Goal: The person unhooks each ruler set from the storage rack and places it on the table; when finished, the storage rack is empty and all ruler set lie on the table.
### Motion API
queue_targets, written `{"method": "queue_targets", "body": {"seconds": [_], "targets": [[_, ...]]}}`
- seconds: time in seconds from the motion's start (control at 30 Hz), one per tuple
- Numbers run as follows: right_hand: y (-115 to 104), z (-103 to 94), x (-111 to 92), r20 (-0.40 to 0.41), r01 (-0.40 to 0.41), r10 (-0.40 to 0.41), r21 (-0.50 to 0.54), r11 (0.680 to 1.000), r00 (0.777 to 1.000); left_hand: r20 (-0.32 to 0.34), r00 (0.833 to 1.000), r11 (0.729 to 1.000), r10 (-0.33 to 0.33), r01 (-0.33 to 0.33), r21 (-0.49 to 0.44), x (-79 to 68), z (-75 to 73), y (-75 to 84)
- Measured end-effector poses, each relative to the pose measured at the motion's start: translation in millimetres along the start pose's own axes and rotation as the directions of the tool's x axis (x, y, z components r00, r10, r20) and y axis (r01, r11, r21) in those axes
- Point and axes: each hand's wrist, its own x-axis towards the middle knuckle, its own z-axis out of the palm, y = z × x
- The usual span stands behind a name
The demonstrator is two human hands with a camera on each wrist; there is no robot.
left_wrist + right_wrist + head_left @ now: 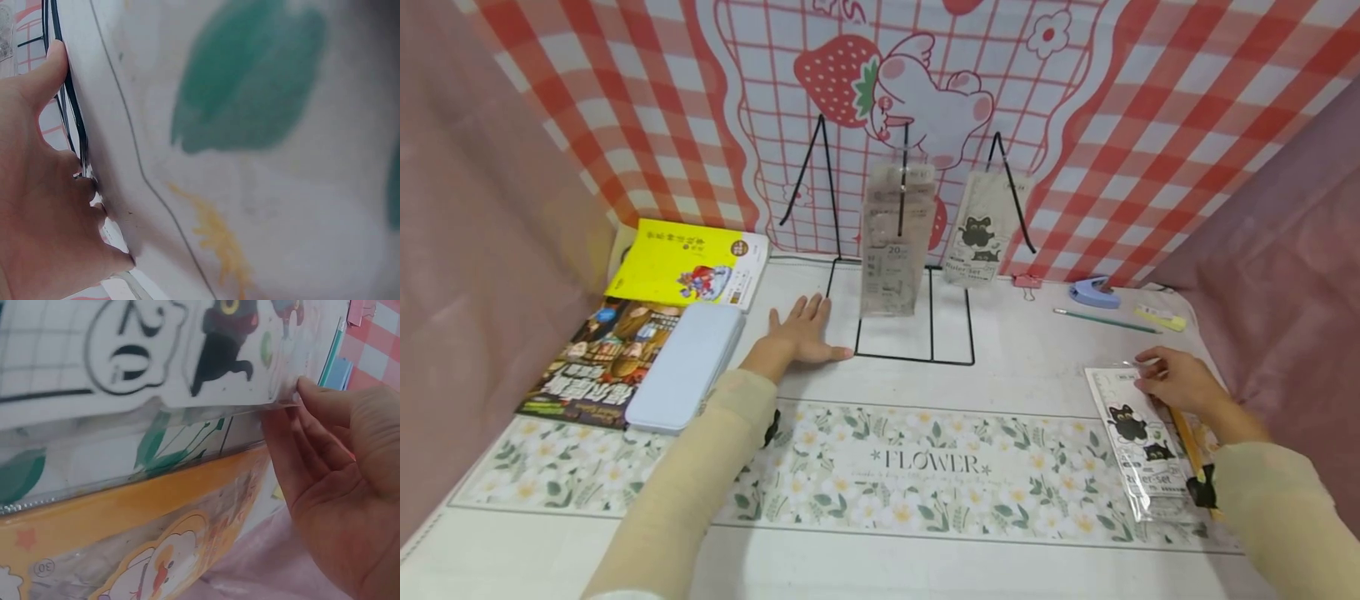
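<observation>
My right hand (1183, 385) pinches the top corner of a clear ruler-set packet (1133, 423) printed with black cats. In the right wrist view, thumb and fingers (306, 450) grip its edge. An orange-edged packet (156, 500) with a duck drawing lies beside and partly under it. My left hand (799, 333) lies spread on the table, its thumb touching the base of a black wire rack (917, 361). Several clear ruler packets (891, 279) hang on the rack's middle hook. One cat ruler-set packet (976, 242) hangs on its right hook; the left hook (805, 167) holds nothing.
At the left lie a yellow book (677, 258), a dark book (595, 358) and a pale blue case (688, 362). Toward the back right are a pink binder clip (1027, 282), a blue hole punch (1094, 292), a green pencil (1105, 320) and a small yellow item (1161, 317).
</observation>
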Motion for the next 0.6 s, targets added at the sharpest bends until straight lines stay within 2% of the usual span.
{"method": "queue_targets", "body": {"seconds": [0.37, 0.53, 0.6], "targets": [[-2.7, -3.0, 1.2, 0.094, -0.062, 0.064, -0.027, 0.998, 0.993, 0.006, 1.0, 1.0, 0.005, -0.005, -0.005, 0.8, 2.3, -0.9], [-6.8, -6.4, 1.3, 0.111, -0.054, 0.064, -0.091, 0.994, 0.992, -0.005, 1.0, 1.0, 0.018, -0.018, -0.005, -1.2, 0.1, -0.6], [-9.2, -8.2, 1.7, 0.094, -0.058, 0.07, -0.129, 0.99, 0.993, -0.007, 1.0, 1.0, 0.02, -0.02, -0.003, -1.9, -0.5, -0.4]]}}
